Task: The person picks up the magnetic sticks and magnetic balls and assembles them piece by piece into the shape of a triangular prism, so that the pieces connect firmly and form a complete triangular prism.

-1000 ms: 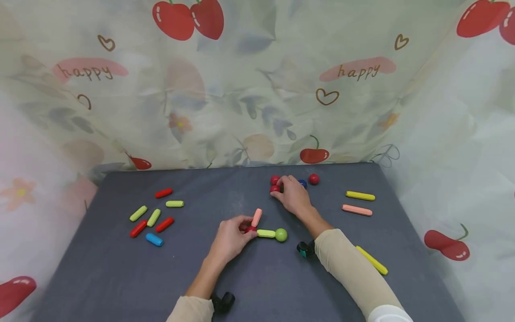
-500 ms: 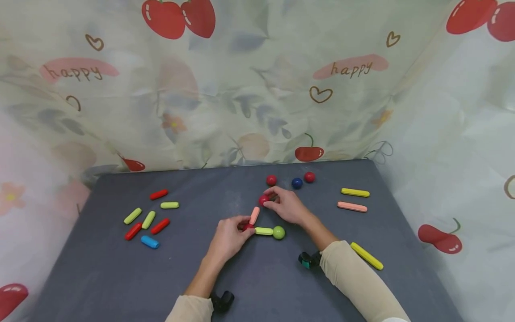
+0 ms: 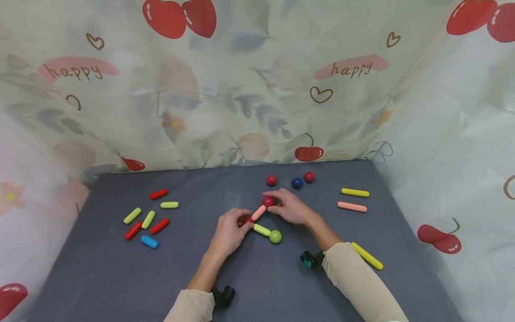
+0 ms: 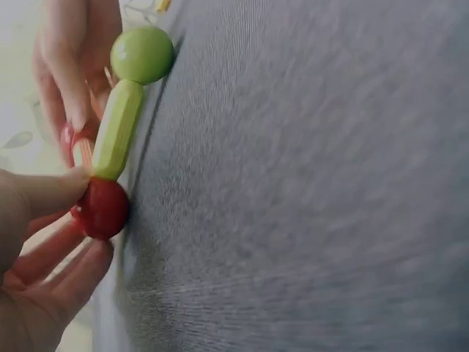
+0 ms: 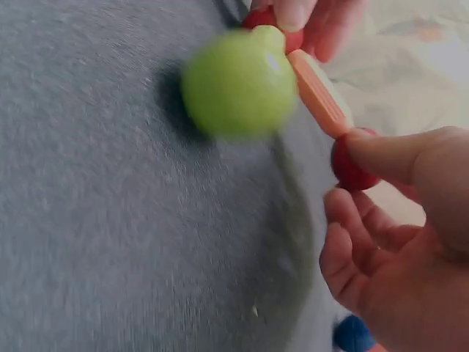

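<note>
My left hand [image 3: 230,230] pinches a red ball [image 4: 102,209] between thumb and fingers, low over the dark table. From that ball run two short rods: a light green rod [image 3: 262,230] ending in a green ball [image 3: 275,236], and a pink rod [image 3: 259,212] angled up to the right. At the pink rod's far end is a second red ball [image 5: 354,160], which my right hand [image 3: 290,206] holds between thumb and fingers. The right wrist view shows ball and rod end meeting. Part of the left hand's ball is hidden by its fingers.
Beyond the hands lie two red balls [image 3: 271,180] and a blue ball [image 3: 297,183]. Several short rods, red, light green and blue [image 3: 150,242], lie at left. Longer yellow rods [image 3: 367,256] and a pink one [image 3: 352,206] lie at right. Patterned cloth [image 3: 249,89] walls the back and sides.
My right hand took a red ball from the back group and brought it forward to the pink rod's end. The held rods have turned clockwise, the green ball swinging slightly nearer.
</note>
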